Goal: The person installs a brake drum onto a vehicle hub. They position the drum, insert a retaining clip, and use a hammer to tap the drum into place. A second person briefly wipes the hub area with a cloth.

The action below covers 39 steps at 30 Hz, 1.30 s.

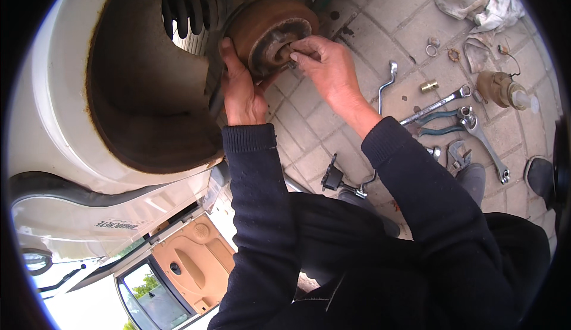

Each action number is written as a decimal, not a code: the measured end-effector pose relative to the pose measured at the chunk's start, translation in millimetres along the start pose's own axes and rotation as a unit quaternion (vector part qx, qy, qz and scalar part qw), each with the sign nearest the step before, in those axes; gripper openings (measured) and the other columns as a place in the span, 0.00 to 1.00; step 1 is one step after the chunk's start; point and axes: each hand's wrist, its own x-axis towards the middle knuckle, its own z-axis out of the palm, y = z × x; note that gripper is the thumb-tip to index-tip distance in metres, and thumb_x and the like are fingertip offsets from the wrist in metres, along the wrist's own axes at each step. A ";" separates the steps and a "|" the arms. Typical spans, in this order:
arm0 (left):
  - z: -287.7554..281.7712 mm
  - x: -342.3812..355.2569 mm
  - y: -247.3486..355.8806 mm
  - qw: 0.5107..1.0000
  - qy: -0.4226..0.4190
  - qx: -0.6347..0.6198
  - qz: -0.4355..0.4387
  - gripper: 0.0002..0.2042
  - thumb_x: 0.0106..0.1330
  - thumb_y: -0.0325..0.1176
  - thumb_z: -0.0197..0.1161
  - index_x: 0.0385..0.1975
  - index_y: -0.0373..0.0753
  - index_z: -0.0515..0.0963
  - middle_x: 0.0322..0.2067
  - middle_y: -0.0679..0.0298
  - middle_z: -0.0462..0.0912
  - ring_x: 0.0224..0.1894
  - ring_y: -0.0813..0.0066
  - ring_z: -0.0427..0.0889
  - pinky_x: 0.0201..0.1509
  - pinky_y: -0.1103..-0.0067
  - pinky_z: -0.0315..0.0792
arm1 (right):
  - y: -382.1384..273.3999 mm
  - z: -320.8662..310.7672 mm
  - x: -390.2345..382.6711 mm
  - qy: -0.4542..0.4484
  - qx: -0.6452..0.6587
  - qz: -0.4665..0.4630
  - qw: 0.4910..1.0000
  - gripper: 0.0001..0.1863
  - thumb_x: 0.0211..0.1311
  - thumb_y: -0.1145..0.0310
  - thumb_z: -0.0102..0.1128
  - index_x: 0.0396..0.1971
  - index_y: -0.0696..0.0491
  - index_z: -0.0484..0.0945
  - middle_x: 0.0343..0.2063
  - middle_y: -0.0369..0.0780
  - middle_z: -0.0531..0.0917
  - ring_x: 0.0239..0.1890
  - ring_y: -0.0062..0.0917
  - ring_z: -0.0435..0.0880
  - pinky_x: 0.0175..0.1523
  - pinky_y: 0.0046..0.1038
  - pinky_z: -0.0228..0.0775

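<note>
A rusty brown brake drum [270,18] sits on the wheel hub of a white vehicle, beneath the wheel arch. My left hand [244,95] holds its near left side, thumb up against the rim and fingers partly hidden below. At the centre of the drum, my right hand [326,65] pinches a small rusty part [285,52] between thumb and fingertips. The fingers cover much of that part, so its exact kind cannot be made out.
A coil spring [189,9] shows inside the arch. On the paving lie an offset wrench [388,83], a brass-coloured cylinder [429,86], teal-handled pliers [440,131], a ratchet-like wrench [486,143], a metal ring [431,50], a bottle [501,89] and a rag [482,0].
</note>
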 end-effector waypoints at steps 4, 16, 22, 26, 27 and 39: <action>0.2 -0.1 0.2 1.000 0.015 0.001 0.001 0.37 0.73 0.69 0.47 0.72 0.51 0.62 0.66 0.62 0.73 0.66 0.61 0.74 0.59 0.50 0.78 | -0.1 -10.0 2.8 -0.025 -0.115 -0.085 0.989 0.10 0.65 0.73 0.66 0.44 0.59 0.86 0.37 0.44 0.89 0.38 0.32 0.89 0.46 0.30 0.78; -3.1 2.8 -1.6 1.000 0.008 -0.009 0.018 0.38 0.71 0.67 0.53 0.70 0.43 0.65 0.62 0.58 0.77 0.61 0.59 0.80 0.58 0.53 0.81 | -3.8 -15.8 7.5 -0.071 -0.110 -0.078 0.988 0.09 0.65 0.70 0.67 0.41 0.57 0.84 0.39 0.47 0.89 0.44 0.43 0.88 0.48 0.36 0.79; -1.5 -0.4 -2.6 0.999 0.009 -0.024 0.042 0.40 0.71 0.67 0.55 0.68 0.36 0.66 0.59 0.55 0.79 0.56 0.60 0.84 0.48 0.59 0.87 | 1.4 -14.3 1.1 -0.081 -0.076 -0.013 0.994 0.14 0.66 0.71 0.67 0.49 0.58 0.83 0.42 0.45 0.90 0.44 0.36 0.90 0.49 0.32 0.80; -1.8 0.6 -4.8 0.999 0.013 -0.019 0.047 0.41 0.70 0.67 0.54 0.67 0.34 0.67 0.57 0.55 0.80 0.54 0.62 0.85 0.46 0.63 0.88 | 9.1 -12.6 -3.9 -0.063 -0.015 0.004 0.998 0.17 0.65 0.72 0.67 0.53 0.58 0.83 0.44 0.46 0.89 0.42 0.32 0.90 0.48 0.28 0.80; -1.9 1.4 -5.1 0.998 0.017 -0.015 0.051 0.41 0.70 0.67 0.54 0.67 0.34 0.67 0.57 0.55 0.81 0.53 0.63 0.85 0.46 0.64 0.88 | 10.4 -12.2 -3.3 -0.061 -0.017 0.002 0.998 0.17 0.65 0.73 0.67 0.53 0.58 0.83 0.45 0.46 0.89 0.42 0.31 0.90 0.48 0.28 0.80; -0.6 -1.0 -3.5 0.998 0.017 -0.012 0.054 0.39 0.71 0.67 0.54 0.67 0.36 0.68 0.57 0.56 0.81 0.53 0.67 0.86 0.44 0.68 0.88 | 5.5 -17.8 6.7 -0.070 -0.182 -0.151 0.969 0.13 0.65 0.70 0.67 0.47 0.56 0.86 0.42 0.45 0.88 0.39 0.37 0.88 0.44 0.32 0.79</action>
